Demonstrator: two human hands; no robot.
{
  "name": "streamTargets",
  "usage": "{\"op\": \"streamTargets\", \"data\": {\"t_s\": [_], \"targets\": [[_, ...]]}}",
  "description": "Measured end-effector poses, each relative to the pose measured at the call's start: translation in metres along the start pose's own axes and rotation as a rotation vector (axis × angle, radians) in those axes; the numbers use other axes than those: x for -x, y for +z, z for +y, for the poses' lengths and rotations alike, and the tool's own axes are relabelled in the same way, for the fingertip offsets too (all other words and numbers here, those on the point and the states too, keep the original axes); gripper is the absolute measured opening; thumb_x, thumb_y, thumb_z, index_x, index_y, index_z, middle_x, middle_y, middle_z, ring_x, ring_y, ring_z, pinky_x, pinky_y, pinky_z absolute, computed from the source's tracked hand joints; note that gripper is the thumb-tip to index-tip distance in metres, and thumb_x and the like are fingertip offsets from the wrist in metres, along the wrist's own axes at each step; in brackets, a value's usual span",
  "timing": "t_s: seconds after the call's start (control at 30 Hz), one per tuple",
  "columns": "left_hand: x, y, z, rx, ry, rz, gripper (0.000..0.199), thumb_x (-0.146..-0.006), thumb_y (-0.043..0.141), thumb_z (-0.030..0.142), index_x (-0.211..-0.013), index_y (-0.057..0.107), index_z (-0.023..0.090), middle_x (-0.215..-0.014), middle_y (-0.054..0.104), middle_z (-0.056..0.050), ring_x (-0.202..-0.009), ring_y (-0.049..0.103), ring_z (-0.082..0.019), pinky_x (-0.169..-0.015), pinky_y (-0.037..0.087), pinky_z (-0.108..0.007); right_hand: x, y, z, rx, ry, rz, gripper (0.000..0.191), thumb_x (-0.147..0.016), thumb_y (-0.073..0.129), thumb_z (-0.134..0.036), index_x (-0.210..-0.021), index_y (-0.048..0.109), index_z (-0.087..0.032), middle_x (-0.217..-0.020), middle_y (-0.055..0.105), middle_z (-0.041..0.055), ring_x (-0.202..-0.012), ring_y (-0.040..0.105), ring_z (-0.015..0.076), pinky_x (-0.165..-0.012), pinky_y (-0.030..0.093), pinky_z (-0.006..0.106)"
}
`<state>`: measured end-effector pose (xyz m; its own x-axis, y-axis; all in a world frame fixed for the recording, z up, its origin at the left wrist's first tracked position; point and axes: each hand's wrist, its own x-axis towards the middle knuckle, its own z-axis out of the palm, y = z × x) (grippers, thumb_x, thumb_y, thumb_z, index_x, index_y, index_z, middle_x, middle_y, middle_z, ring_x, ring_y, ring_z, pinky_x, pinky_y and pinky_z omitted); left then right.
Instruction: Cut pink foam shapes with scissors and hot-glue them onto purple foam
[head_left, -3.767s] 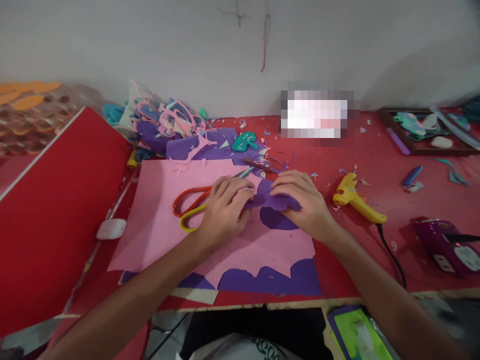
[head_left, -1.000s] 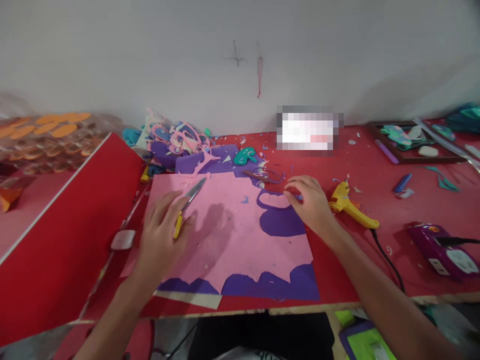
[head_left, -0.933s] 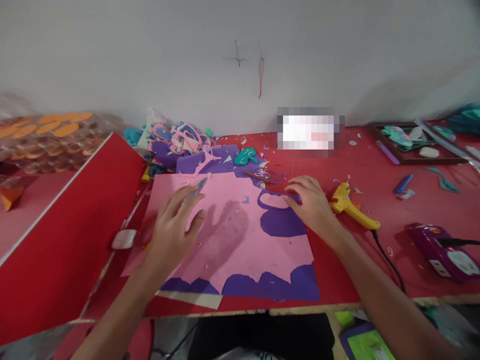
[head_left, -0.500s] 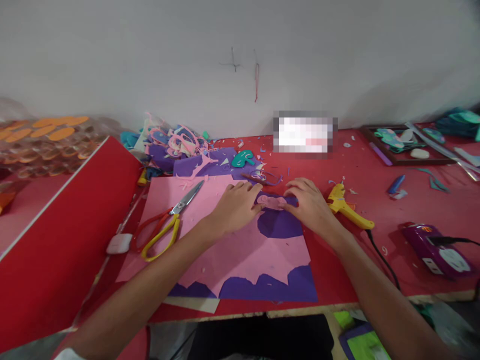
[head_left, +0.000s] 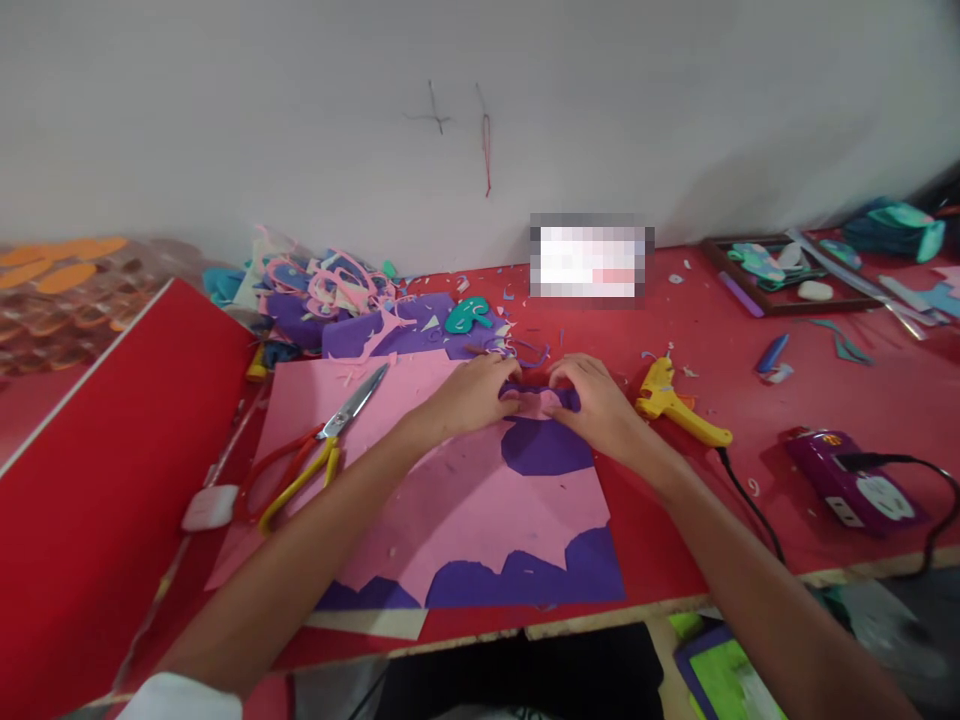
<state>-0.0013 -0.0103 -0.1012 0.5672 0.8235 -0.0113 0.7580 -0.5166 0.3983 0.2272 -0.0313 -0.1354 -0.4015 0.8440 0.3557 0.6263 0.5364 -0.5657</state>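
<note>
A small pink foam cutout (head_left: pixel 535 405) with rounded ends is pinched between my two hands. My left hand (head_left: pixel 472 395) grips its left end, with the thumb in front and the fingers curled behind. At the right end my right hand (head_left: pixel 600 405) holds it the same way. A dark purple strip shows just behind the cutout; whether the two are joined I cannot tell. Beneath my hands lies a pink foam sheet (head_left: pixel 480 510) with a jagged front edge, over a purple sheet (head_left: pixel 592 575). Scissors (head_left: pixel 352 405) with red and yellow handles lie on the pink sheet.
A yellow glue gun (head_left: pixel 679 405) with a black cord lies right of my right hand. Farther right are a purple power socket box (head_left: pixel 855 485) and a dark-framed tray (head_left: pixel 795 275). Foam scraps (head_left: pixel 337 285) pile up back left. A red board (head_left: pixel 97 480) leans at the left.
The camera view has shifted slightly right. The pink cutout now looks more curved and tilted between my hands, with the fingers closer in on it.
</note>
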Motion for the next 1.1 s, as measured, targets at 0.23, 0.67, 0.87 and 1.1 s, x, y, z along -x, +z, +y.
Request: {"op": "streamTargets", "data": {"t_s": [0.23,0.67,0.87,1.1], "targets": [[0.005,-0.011,0.003,0.194,0.051,-0.083,0.017,-0.089,0.057,0.02,-0.104,0.065,0.02,-0.098,0.073,-0.005,-0.083,0.065,-0.019,-0.072,0.046,-0.031,0.0,-0.009,-0.011,-0.198,0.191,-0.025,0.034,-0.09,0.067,-0.057,-0.09,0.058,-0.025,-0.09,0.072,0.0051,-0.088,0.07,0.0264,-0.079,0.053,0.041],[0.021,-0.052,-0.006,-0.113,-0.092,-0.109,0.042,-0.091,0.062,0.03,-0.133,0.062,0.025,-0.117,0.074,-0.009,-0.103,0.071,-0.026,-0.081,0.051,-0.033,0.001,-0.003,-0.009,-0.174,0.144,0.073,0.016,-0.095,0.06,-0.04,-0.101,0.061,-0.025,-0.101,0.074,0.0087,-0.094,0.072,0.0293,-0.086,0.056,0.049],[0.036,-0.088,-0.048,-0.43,-0.388,0.011,0.025,-0.094,0.057,0.025,-0.114,0.069,0.016,-0.11,0.076,-0.019,-0.103,0.073,-0.036,-0.081,0.053,-0.04,-0.003,-0.012,-0.02,-0.008,0.007,0.136,0.012,-0.098,0.053,-0.032,-0.099,0.063,-0.025,-0.102,0.074,0.0101,-0.1,0.069,0.0314,-0.089,0.054,0.05],[0.038,-0.092,-0.062,-0.426,-0.381,0.04,0.024,-0.094,0.056,0.023,-0.114,0.07,0.022,-0.114,0.076,-0.011,-0.106,0.072,-0.027,-0.082,0.051,-0.031,-0.036,-0.04,-0.05,0.062,-0.117,0.298,0.014,-0.1,0.052,-0.026,-0.099,0.065,-0.025,-0.101,0.075,0.0065,-0.099,0.07,0.026,-0.09,0.053,0.042]]}}
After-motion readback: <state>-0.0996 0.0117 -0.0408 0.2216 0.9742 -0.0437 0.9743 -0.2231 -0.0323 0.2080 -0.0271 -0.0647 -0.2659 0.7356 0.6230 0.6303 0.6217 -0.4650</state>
